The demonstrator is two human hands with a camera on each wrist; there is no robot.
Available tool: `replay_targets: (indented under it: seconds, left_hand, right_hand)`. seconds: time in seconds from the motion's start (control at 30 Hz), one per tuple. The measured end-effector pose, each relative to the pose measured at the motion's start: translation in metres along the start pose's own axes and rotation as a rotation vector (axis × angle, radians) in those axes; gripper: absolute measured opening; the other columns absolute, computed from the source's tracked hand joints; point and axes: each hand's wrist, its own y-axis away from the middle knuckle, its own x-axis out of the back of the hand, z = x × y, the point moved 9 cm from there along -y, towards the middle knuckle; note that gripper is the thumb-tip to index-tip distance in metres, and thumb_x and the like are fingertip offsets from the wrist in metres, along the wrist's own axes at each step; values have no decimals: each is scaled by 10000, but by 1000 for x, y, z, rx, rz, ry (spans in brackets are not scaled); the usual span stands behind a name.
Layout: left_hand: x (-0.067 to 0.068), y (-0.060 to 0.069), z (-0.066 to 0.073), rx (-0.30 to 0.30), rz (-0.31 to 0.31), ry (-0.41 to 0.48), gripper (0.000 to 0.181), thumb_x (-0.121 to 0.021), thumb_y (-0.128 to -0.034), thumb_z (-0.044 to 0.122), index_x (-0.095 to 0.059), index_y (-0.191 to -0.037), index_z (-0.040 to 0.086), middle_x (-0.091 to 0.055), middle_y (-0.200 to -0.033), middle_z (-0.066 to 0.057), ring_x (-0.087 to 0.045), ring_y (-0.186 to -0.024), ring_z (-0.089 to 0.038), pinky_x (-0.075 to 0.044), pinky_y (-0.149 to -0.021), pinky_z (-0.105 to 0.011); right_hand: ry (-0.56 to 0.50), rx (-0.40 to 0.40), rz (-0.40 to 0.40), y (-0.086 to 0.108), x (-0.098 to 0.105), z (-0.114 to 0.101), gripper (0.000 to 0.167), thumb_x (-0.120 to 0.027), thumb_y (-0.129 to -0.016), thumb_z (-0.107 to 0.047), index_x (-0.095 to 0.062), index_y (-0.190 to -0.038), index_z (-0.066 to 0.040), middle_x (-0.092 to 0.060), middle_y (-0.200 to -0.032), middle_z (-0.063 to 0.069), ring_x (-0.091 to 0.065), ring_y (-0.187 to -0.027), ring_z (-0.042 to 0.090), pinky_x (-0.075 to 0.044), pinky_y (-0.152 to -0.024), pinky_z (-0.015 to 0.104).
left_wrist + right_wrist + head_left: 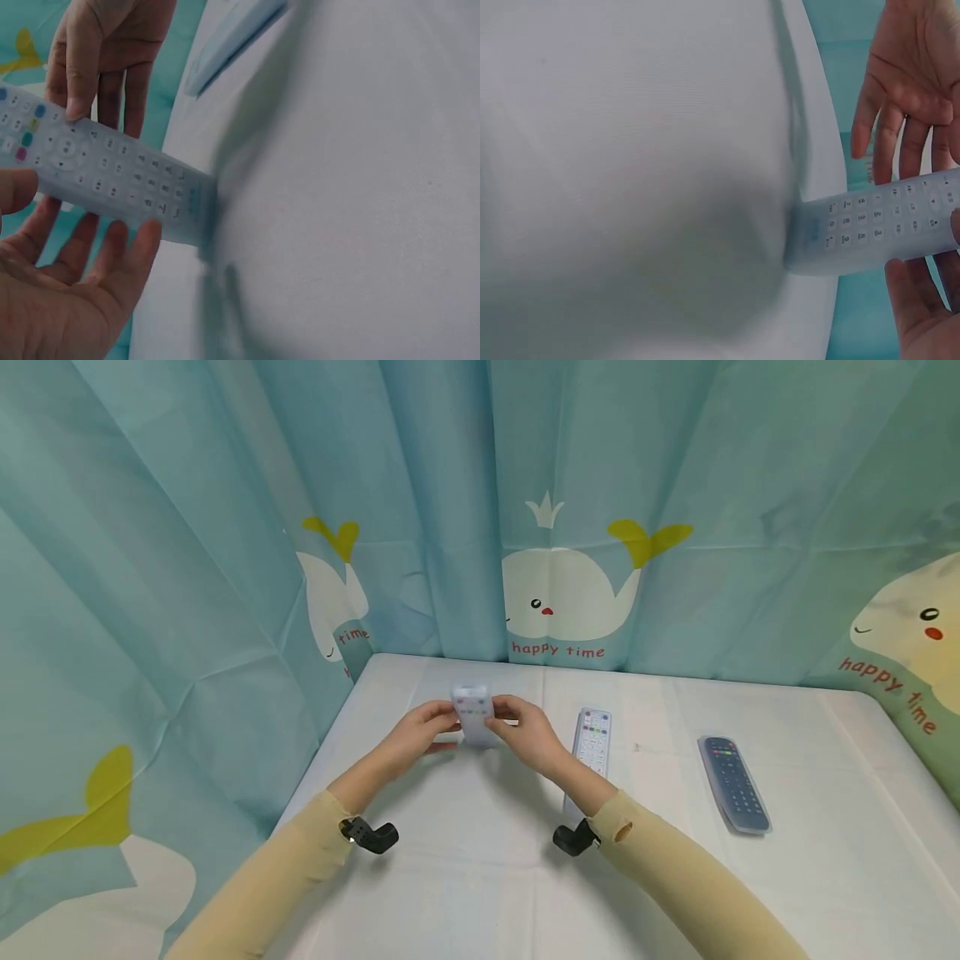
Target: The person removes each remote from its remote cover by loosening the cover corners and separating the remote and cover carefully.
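A pale remote control (474,714) in a translucent sleeve stands on end, its lower edge at the white tabletop. Its button face shows in the left wrist view, with several coloured keys. My left hand (417,732) holds one long side, thumb (16,189) at the front and the other fingers around the edge. On the opposite side my right hand (528,735) grips it, thumb on the button face and fingers behind. In the right wrist view, the remote's upper end is cut off by the frame.
A second pale remote (594,739) lies beside my right forearm, partly hidden by it. Farther right lies a dark remote (735,785) in a clear cover. A blue curtain (450,510) with whale prints hangs behind and left of the white table (825,760).
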Motion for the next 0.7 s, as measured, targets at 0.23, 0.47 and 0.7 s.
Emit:
replay_targets:
  seconds: [0.23, 0.47, 0.7]
  left_hand:
    - [-3, 9, -6, 101, -36, 139, 376, -450, -1073, 179, -477, -1380, -37, -478, -1426, -227, -590, -1240, -388, -557, -939, -421]
    - [-3, 13, -15, 222, -17, 271, 406, -548, -1069, 208, -539, -1327, -106, -588, -1219, -178, -707, -997, -204, -554, -924, -329]
    - [-8, 15, -25, 298, -47, 169, 430, -621, -1038, 173, -510, -1331, -121, -632, -1096, -130, -674, -868, -126, -581, -759, -224]
  right_hand:
    - [-24, 17, -56, 8, -7, -1, 297, -698, -971, -50, -667, -1265, -15, -684, -1243, 100, -627, -1184, 250, -519, -999, 415]
    - [-47, 29, -138, 20, -17, -1, 258, -687, -966, -6, -685, -1222, -34, -659, -1247, 72, -597, -1215, 241, -504, -1026, 377]
    - [-31, 52, -173, 31, -23, -3, 247, -701, -937, 23, -709, -1173, -51, -661, -1223, 58, -580, -1239, 242, -479, -1057, 399]
